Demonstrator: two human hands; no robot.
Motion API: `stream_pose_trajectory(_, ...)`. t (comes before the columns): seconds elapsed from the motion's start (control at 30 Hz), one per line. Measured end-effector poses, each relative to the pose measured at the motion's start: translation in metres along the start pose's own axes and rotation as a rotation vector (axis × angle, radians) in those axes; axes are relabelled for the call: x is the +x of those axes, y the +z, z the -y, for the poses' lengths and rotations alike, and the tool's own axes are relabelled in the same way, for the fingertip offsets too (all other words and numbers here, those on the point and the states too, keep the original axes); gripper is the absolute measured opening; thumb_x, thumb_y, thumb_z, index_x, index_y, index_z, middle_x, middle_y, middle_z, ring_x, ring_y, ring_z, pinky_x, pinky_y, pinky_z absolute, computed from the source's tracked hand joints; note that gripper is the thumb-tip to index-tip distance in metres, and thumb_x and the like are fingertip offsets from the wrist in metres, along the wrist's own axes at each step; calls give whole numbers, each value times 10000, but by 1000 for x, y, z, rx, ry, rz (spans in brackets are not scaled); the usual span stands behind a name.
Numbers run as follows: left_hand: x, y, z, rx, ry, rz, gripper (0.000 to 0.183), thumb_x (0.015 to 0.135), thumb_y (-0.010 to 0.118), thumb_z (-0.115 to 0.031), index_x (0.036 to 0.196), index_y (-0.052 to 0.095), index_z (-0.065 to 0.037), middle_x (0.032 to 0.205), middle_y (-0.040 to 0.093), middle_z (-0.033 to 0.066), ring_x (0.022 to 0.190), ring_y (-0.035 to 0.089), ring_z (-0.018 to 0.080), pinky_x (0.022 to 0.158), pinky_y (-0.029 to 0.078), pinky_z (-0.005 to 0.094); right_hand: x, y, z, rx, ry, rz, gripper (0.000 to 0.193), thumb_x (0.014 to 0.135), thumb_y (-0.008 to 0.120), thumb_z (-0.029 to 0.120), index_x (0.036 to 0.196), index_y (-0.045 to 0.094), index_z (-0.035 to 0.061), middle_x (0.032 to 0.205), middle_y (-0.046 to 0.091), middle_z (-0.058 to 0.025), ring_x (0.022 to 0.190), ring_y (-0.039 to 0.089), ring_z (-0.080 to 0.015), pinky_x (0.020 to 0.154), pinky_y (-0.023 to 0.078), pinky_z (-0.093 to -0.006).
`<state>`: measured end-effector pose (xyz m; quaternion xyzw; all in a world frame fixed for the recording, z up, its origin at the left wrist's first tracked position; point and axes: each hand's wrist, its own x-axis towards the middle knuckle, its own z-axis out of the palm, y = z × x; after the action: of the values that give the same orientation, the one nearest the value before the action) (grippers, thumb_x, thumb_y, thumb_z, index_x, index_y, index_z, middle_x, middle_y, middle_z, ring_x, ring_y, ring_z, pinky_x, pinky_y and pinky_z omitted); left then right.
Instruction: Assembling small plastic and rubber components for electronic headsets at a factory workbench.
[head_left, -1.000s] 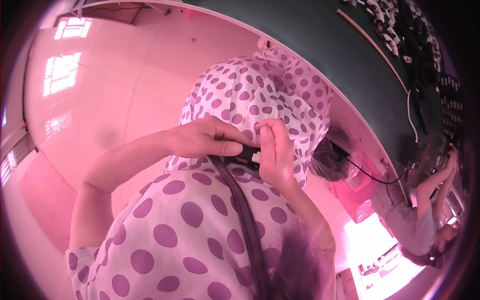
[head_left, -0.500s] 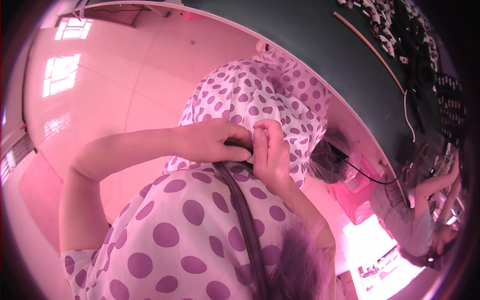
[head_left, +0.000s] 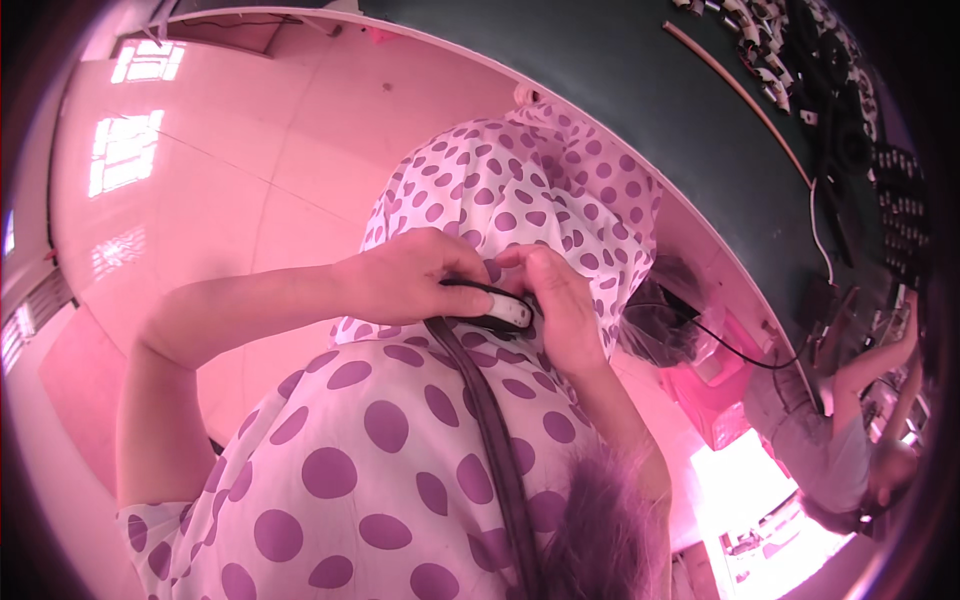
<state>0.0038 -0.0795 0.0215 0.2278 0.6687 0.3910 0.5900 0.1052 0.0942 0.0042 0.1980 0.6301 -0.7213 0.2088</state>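
My left hand (head_left: 405, 275) is closed on a small oval device (head_left: 508, 310) with a white face and black rim, held by its left end at my waist. My right hand (head_left: 568, 312) is curled around the device's right end, its thumb and index finger bent over the far side. Some of the right fingers are hidden behind it. A dark strap (head_left: 485, 425) runs down my front from beside the left hand. Under both hands lies my white dress (head_left: 385, 425) with purple dots, spread over my lap.
A dark green table (head_left: 600, 75) with a pale edge curves along the right. Small parts (head_left: 765, 60), cords and a black tray (head_left: 898, 210) lie on it. Beside my knees are a clear plastic bag (head_left: 665, 320) and pink stool (head_left: 710, 395). Another person (head_left: 825, 450) sits at far right.
My right hand has shifted right and turned, its pinch loosening. The oval device's white face, hidden between my fingers before, now shows. My left hand has barely moved.
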Motion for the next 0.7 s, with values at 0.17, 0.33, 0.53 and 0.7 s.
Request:
stream_pose_trajectory(0.17, -7, -2, 11, -314, -25, -3, 263, 802, 625, -232, 923, 605, 1, 888, 575, 44, 852, 521, 128, 792, 402, 265, -9, -18, 4, 24, 26, 198, 378, 904, 449, 333, 1030, 557, -7, 869, 584, -72, 833, 536, -125, 757, 422, -240)
stream_pose_trajectory(0.33, -6, -1, 11, -348, -80, 16, 287, 804, 629, -233, 971, 594, -2, 881, 589, 31, 840, 524, 106, 773, 414, 252, -3, -19, 6, -171, -88, 282, 371, 888, 488, 322, 1041, 558, -8, 870, 612, -78, 824, 561, -130, 742, 439, -249)
stream_pose_trajectory(0.53, 0, 2, 5, -268, -171, 7, 305, 831, 593, -257, 981, 575, 7, 819, 590, 10, 769, 521, 69, 729, 422, 228, 19, 8, 33, -496, -70, -84, 303, 899, 377, 263, 1015, 529, 28, 703, 605, -174, 676, 601, -326, 634, 461, -399)
stream_pose_trajectory(0.7, -1, 4, 2, -308, -209, 12, 282, 820, 608, -231, 965, 577, 8, 817, 582, 4, 766, 508, 66, 726, 419, 227, 30, 22, 14, -638, -73, -30, 283, 883, 392, 249, 1001, 539, 38, 794, 615, -185, 750, 592, -350, 693, 445, -428)
